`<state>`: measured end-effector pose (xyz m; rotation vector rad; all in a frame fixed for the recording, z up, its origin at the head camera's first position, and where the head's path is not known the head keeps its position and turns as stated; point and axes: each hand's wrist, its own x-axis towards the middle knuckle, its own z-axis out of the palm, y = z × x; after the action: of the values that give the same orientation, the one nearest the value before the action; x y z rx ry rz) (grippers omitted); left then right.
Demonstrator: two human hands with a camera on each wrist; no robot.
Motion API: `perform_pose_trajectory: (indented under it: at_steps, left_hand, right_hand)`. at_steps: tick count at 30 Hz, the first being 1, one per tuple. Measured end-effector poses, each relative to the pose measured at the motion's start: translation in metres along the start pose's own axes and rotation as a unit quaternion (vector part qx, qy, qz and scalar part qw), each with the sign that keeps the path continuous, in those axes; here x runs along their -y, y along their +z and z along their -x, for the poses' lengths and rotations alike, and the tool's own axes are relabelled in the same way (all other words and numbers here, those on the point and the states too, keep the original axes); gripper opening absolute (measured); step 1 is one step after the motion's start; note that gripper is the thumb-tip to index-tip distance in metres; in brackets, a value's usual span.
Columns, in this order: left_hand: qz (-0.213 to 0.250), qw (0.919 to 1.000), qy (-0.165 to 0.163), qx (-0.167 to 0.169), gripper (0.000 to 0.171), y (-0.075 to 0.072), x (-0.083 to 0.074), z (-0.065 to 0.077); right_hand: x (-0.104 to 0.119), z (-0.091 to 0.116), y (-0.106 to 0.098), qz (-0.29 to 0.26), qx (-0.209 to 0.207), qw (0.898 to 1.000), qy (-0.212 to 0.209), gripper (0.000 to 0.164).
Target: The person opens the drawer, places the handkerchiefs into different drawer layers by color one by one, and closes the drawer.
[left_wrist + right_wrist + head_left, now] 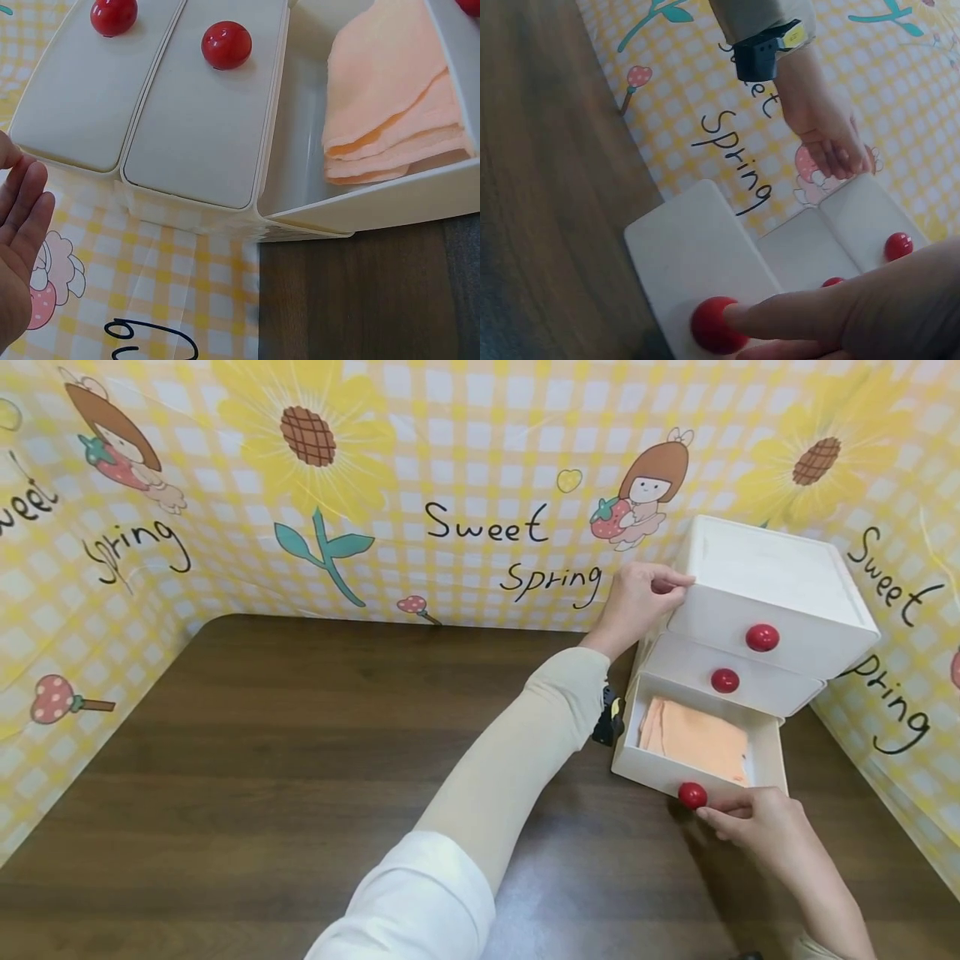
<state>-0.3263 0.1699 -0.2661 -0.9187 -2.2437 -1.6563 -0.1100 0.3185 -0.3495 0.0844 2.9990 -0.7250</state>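
Observation:
A white three-drawer box (772,560) stands at the right, each drawer fronted with a round red knob. Its bottom drawer (651,774) is pulled out, and folded peach cloths (693,737) lie inside. My right hand (776,827) has its thumb and a finger at the side of that drawer's red knob (718,325); the other fingers are mostly hidden in the right wrist view. At the box's upper left front corner, my left hand (637,600) touches with its fingertips. Its fingers (28,196) look fairly straight in the left wrist view.
The upper two drawers, with red knobs (762,637), are closed. Under the box is a dark wooden table (300,760). A yellow checked cloth (465,452) with cartoon prints hangs behind and at both sides. A black strap device (757,58) sits on the left wrist.

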Motion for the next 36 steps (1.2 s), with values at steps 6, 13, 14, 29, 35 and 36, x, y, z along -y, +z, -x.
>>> perform_pose_trajectory:
  at_steps: [6,13,14,29,35,36]
  left_hand:
    - [0.003,1.0,-0.001,0.0,0.017,-0.001,-0.001,0.0]
    - [-0.001,1.0,0.001,0.006,0.017,-0.001,0.0,0.0]
    - [-0.002,1.0,0.002,0.006,0.017,-0.001,0.0,0.0]
    - [-0.013,0.9999,0.005,0.001,0.017,0.0,0.001,0.002]
    - [-0.009,0.9999,0.001,0.003,0.017,0.0,0.0,0.001]
    - [-0.008,1.0,0.001,0.004,0.017,0.0,0.0,0.001]
  right_hand:
    - [0.0,-0.007,0.009,-0.017,-0.016,0.999,-0.023,0.019]
    - [0.0,-0.012,0.012,-0.014,0.006,1.0,-0.015,0.027]
    - [0.0,-0.012,0.012,-0.018,0.009,1.0,-0.013,0.028]
    - [0.001,-0.013,0.012,-0.017,-0.005,1.0,-0.008,0.029]
    - [0.002,-0.016,0.008,-0.006,-0.019,1.0,-0.013,0.03]
    - [0.003,-0.017,0.007,-0.004,-0.02,1.0,-0.012,0.03]
